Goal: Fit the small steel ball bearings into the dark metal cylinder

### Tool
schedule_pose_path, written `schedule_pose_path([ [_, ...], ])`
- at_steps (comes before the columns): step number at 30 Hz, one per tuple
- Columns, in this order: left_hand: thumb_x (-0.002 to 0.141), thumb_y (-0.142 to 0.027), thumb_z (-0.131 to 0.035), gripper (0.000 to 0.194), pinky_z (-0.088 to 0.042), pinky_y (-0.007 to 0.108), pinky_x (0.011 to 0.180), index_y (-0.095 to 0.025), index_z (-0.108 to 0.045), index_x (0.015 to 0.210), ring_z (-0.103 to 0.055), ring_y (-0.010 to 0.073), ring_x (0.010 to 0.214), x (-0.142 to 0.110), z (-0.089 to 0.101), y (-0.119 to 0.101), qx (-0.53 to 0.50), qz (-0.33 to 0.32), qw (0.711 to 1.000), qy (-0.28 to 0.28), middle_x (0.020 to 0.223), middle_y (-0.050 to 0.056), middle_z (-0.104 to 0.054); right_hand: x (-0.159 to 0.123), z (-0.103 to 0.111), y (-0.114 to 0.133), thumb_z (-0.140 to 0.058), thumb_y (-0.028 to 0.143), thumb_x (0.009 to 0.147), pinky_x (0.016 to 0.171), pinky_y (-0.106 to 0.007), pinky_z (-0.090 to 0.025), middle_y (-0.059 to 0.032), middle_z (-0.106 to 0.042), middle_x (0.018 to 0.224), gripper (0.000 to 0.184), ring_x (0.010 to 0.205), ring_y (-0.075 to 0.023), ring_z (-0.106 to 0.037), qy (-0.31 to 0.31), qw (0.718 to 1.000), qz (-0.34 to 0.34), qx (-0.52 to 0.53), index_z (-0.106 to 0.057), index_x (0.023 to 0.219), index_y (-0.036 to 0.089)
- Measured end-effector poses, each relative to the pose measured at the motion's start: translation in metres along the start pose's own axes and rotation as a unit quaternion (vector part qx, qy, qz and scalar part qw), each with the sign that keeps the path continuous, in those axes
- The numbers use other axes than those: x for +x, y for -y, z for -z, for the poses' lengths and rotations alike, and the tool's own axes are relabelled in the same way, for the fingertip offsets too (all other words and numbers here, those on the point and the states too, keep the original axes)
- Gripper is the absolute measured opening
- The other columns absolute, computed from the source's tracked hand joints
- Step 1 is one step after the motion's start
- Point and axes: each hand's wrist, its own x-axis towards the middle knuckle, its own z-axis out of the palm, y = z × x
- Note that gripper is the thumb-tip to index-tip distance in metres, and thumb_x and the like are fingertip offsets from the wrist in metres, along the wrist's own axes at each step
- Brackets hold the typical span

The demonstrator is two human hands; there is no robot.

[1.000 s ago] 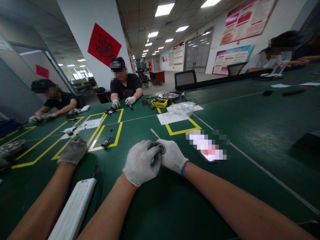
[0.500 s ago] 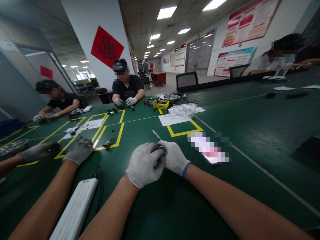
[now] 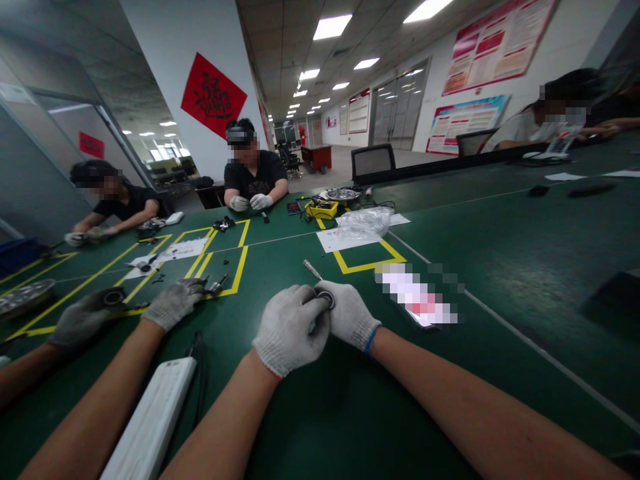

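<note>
My left hand [image 3: 290, 328] and my right hand [image 3: 349, 316], both in white knit gloves, are together above the green table. Their fingers close round a small dark round part with a shiny ring-shaped rim [image 3: 327, 299]; most of it is hidden by the gloves. Just beyond my right hand, the ribbed silvery handle of a slim tool, like a screwdriver [image 3: 313, 269], sticks out towards the far left. Its other end is covered by the glove, so I cannot tell whether it is held or lies on the table.
A lit phone [image 3: 417, 297] lies to the right. On the left, a co-worker's gloved hands [image 3: 175, 303] are near a small metal part [image 3: 218, 287], beside a white power strip [image 3: 150, 420]. Farther off are a plastic bag [image 3: 367, 221], a yellow tray [image 3: 323, 211] and other people.
My hands and the round part stay almost still. At the left, the co-worker's nearer gloved hand has moved right to the small metal part, and their other hand has shifted slightly right.
</note>
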Motion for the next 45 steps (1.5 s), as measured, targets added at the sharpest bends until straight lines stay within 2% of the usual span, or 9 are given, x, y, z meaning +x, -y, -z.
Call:
schedule_pose_path([
  [4,0.088,-0.021,-0.058,0.020,-0.054,0.034,0.065,-0.018,-0.074,0.100,-0.065,0.0215,0.076,-0.0028,-0.0017,0.0009,-0.035,0.020,0.999,-0.026,0.089,0.010,-0.069,0.0002,-0.0012,-0.0017,-0.063,0.027,0.082,0.067,-0.029,-0.044,-0.0062,-0.077,0.082,0.009,0.076,-0.0213,-0.070,-0.002,1.000,0.003,0.002,-0.070,0.085,0.021],
  [9,0.082,-0.017,-0.057,0.024,-0.054,0.032,0.066,-0.016,-0.073,0.100,-0.065,0.0193,0.075,-0.0062,-0.0020,0.0023,-0.073,0.058,0.993,-0.069,0.090,0.009,-0.068,-0.0005,-0.0022,-0.0010,-0.068,0.032,0.081,0.065,-0.028,-0.043,-0.0049,-0.076,0.079,0.012,0.073,-0.0198,-0.068,-0.004,1.000,-0.008,-0.007,-0.070,0.085,0.022],
  [20,0.082,-0.016,-0.057,0.022,-0.053,0.034,0.063,-0.017,-0.075,0.094,-0.065,0.0213,0.073,-0.0061,-0.0056,0.0034,-0.048,0.012,0.997,-0.063,0.086,0.010,-0.069,0.0000,-0.0010,0.0004,-0.065,0.029,0.082,0.067,-0.029,-0.044,-0.0070,-0.077,0.083,0.012,0.078,-0.0227,-0.072,0.002,1.000,-0.003,-0.016,-0.071,0.088,0.021],
  [32,0.083,-0.017,-0.057,0.018,-0.053,0.031,0.064,-0.017,-0.073,0.091,-0.064,0.0183,0.072,-0.0052,-0.0061,0.0016,-0.091,0.043,0.993,-0.055,0.085,0.008,-0.068,-0.0007,0.0006,0.0021,-0.065,0.027,0.082,0.066,-0.029,-0.044,-0.0067,-0.077,0.081,0.010,0.076,-0.0216,-0.071,0.015,1.000,-0.003,-0.018,-0.071,0.087,0.021],
  [37,0.086,-0.017,-0.058,0.020,-0.054,0.029,0.065,-0.019,-0.074,0.099,-0.064,0.0163,0.072,-0.0042,-0.0058,-0.0001,-0.090,0.065,0.993,-0.047,0.088,0.007,-0.068,-0.0009,-0.0004,-0.0001,-0.063,0.027,0.084,0.066,-0.028,-0.044,-0.0066,-0.077,0.082,0.010,0.076,-0.0212,-0.071,0.008,1.000,0.010,-0.022,-0.070,0.087,0.020],
  [45,0.088,-0.017,-0.058,0.019,-0.055,0.033,0.067,-0.018,-0.074,0.097,-0.066,0.0206,0.077,-0.0016,-0.0028,0.0022,-0.031,0.032,0.998,-0.046,0.090,0.009,-0.069,-0.0004,-0.0007,-0.0002,-0.064,0.029,0.084,0.067,-0.028,-0.044,-0.0064,-0.076,0.082,0.011,0.076,-0.0214,-0.070,0.007,0.999,0.011,-0.035,-0.070,0.088,0.021],
])
